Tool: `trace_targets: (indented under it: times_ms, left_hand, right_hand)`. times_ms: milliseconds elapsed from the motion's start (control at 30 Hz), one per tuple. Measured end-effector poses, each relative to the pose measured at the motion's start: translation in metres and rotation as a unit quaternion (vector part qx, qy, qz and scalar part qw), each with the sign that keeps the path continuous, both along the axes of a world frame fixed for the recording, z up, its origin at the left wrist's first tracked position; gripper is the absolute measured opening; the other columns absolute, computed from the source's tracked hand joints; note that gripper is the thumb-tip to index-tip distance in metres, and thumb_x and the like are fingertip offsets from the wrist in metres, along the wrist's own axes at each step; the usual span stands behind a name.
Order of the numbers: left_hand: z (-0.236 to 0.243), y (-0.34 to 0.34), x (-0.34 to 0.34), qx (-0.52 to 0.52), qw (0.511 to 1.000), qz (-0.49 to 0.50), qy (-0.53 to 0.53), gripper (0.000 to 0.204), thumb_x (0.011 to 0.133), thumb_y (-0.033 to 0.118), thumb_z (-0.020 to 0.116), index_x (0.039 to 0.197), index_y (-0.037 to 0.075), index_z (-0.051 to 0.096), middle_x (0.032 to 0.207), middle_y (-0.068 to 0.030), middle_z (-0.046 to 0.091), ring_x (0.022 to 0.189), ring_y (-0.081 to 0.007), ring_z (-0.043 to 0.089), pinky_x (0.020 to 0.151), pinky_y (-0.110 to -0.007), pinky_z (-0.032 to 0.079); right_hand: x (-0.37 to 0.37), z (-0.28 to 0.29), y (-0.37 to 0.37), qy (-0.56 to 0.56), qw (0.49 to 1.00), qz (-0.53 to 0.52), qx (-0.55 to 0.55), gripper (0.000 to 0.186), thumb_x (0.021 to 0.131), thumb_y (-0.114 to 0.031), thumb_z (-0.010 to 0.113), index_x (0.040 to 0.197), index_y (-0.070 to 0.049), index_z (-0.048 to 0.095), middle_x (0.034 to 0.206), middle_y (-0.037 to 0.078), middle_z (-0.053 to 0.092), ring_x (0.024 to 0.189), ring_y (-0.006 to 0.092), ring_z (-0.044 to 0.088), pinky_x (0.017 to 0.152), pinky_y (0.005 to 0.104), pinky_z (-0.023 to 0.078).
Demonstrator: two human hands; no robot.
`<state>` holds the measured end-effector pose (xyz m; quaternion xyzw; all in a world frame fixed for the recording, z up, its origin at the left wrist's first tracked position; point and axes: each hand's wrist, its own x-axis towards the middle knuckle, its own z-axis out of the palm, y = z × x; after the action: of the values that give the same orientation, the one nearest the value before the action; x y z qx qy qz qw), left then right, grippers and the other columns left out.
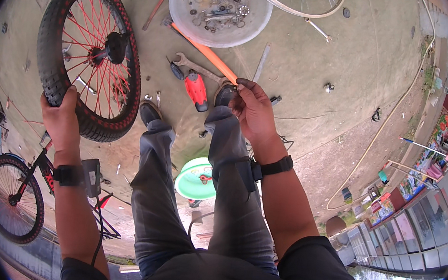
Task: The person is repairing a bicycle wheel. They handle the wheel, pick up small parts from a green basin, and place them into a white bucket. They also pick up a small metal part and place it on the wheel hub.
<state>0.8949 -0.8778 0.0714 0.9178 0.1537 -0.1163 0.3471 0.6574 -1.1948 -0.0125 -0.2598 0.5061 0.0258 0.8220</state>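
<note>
My left hand (63, 112) is closed round the black tyre of a bicycle wheel (47, 76) with red spokes and a black hub, held tilted at the left. My right hand (255, 110) pinches the near end of a long orange-handled tool (204, 52). Its narrow far end reaches toward the rim of a pale round basin (174, 8); what kind of tool it is I cannot make out. Below that handle lie a large open-end wrench (201, 70) and a red-and-black tool (195, 90), close to my shoes.
Loose metal parts and tools fill the basin. Another wheel rim (290, 7) lies at the top, beside a small wrench (318, 30). A green basin (190, 183) sits by my legs. At the lower left stands a bicycle (29, 175). A hose (378, 142) runs along the right.
</note>
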Motion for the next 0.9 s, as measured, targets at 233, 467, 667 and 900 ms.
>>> trace_targets:
  times_ms: [233, 467, 667, 900]
  left_hand:
    - [-0.001, -0.006, 0.001, 0.023, 0.999, -0.023, -0.018, 0.044, 0.086, 0.021, 0.074, 0.116, -0.005, 0.057, 0.092, -0.0073, 0.068, 0.077, -0.0159, 0.061, 0.074, -0.030, 0.049]
    - [0.000, -0.012, 0.000, 0.019, 1.000, -0.016, -0.007, 0.041, 0.087, 0.020, 0.073, 0.115, -0.005, 0.056, 0.092, -0.0083, 0.069, 0.077, -0.0162, 0.062, 0.073, -0.030, 0.049]
    - [0.001, -0.011, -0.001, 0.018, 1.000, -0.015, -0.011, 0.043, 0.087, 0.021, 0.073, 0.117, -0.006, 0.056, 0.093, -0.0088, 0.068, 0.078, -0.0171, 0.062, 0.074, -0.030, 0.050]
    - [-0.001, -0.003, 0.003, -0.005, 1.000, -0.006, -0.012, 0.045, 0.086, 0.020, 0.074, 0.119, -0.004, 0.056, 0.092, -0.0054, 0.068, 0.076, -0.0133, 0.059, 0.073, -0.029, 0.049]
  right_hand:
    - [0.043, -0.017, -0.023, 0.005, 0.999, -0.042, -0.016, 0.018, 0.100, -0.020, 0.060, 0.112, -0.006, 0.062, 0.089, 0.003, 0.065, 0.068, 0.0150, 0.066, 0.055, 0.0261, 0.045]
    - [0.057, -0.022, -0.035, -0.006, 0.998, -0.069, 0.004, 0.030, 0.105, -0.031, 0.049, 0.120, -0.007, 0.059, 0.093, 0.005, 0.064, 0.075, 0.0192, 0.067, 0.061, 0.0300, 0.047]
    - [0.039, -0.023, -0.028, 0.008, 0.999, -0.037, 0.019, 0.032, 0.104, -0.033, 0.049, 0.120, -0.009, 0.060, 0.093, 0.004, 0.065, 0.078, 0.0185, 0.066, 0.066, 0.0299, 0.046]
    - [0.015, -0.026, -0.008, 0.062, 0.998, -0.001, 0.027, 0.033, 0.103, -0.035, 0.050, 0.117, -0.008, 0.062, 0.091, 0.004, 0.067, 0.077, 0.0172, 0.066, 0.063, 0.0295, 0.046]
